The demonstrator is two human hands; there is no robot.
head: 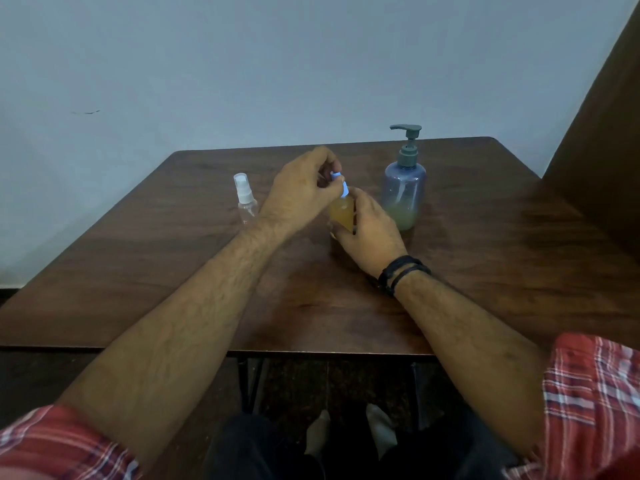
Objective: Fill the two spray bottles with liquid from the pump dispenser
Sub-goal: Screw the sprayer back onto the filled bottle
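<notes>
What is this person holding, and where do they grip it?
The amber spray bottle: right hand grips its body, left hand pinches its blue spray top.

On the table (pixel 450 289) — 2 spray bottles (pixel 246 199) (pixel 342 213) left of the pump dispenser (pixel 404 188).

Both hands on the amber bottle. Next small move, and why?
Probably twist the blue spray cap off: the left hand pinches it, the right hand steadies the amber bottle, and the cap must come off before the pump dispenser can fill it.
</notes>
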